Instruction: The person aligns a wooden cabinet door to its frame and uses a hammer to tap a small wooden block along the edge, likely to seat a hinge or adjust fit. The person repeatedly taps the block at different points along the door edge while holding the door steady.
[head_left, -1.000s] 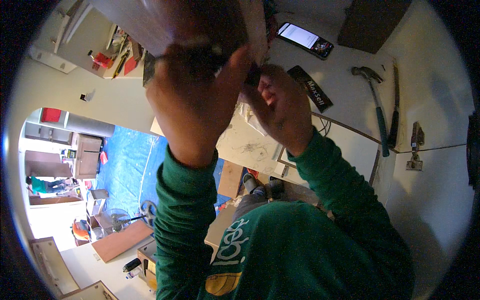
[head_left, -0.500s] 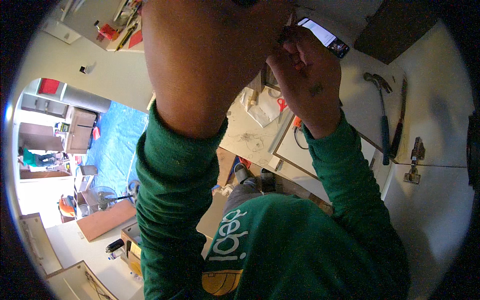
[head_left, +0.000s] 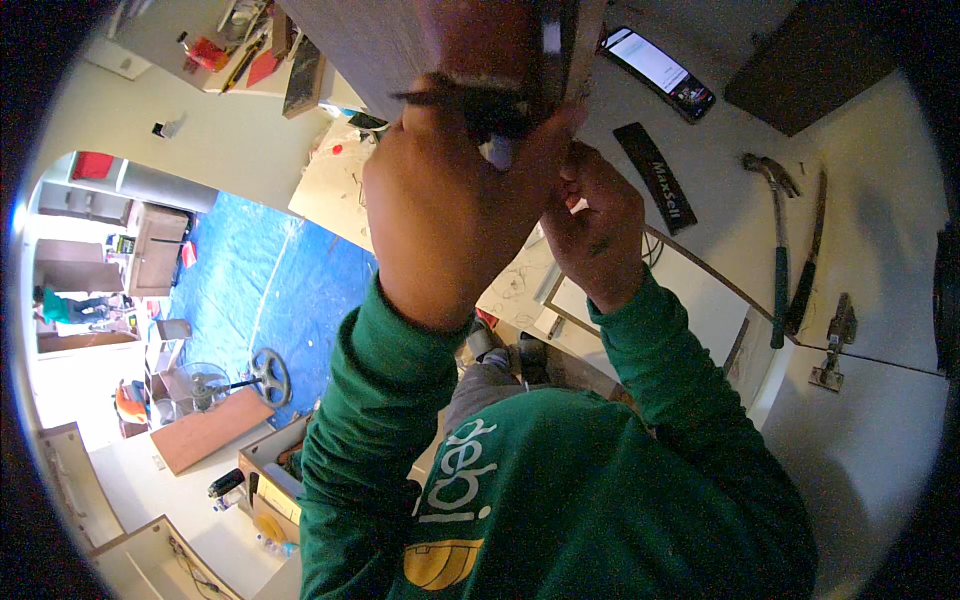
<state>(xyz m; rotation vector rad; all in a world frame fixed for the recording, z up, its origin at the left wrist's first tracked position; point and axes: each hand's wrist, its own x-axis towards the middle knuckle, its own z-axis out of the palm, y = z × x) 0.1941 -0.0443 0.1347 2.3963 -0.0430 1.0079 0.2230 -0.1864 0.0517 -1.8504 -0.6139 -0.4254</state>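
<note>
At the upper middle, my left hand (head_left: 445,205) is raised, its fingers closed round a dark object (head_left: 490,108) whose kind I cannot make out. That object is up against a dark brown wooden piece (head_left: 375,45) with an upright edge. My right hand (head_left: 600,225) is close beside the left, its fingers curled together near the panel's lower edge. Whatever they pinch is hidden. Right of the hands lies a dark flat strip (head_left: 655,180) with pale lettering. A phone (head_left: 660,72) with a lit screen lies beyond it.
A claw hammer (head_left: 775,240) and a dark-handled saw-like blade (head_left: 808,260) lie at the right, near a metal hinge (head_left: 835,345). A dark box-like block (head_left: 810,65) is at the upper right. A blue sheet (head_left: 270,285) covers the floor at left, where a fan (head_left: 200,385) stands.
My left arm has drawn back from the far top, bringing the hand down beside the right one. The right hand has moved slightly down and left, and the dark strip has come into sight.
</note>
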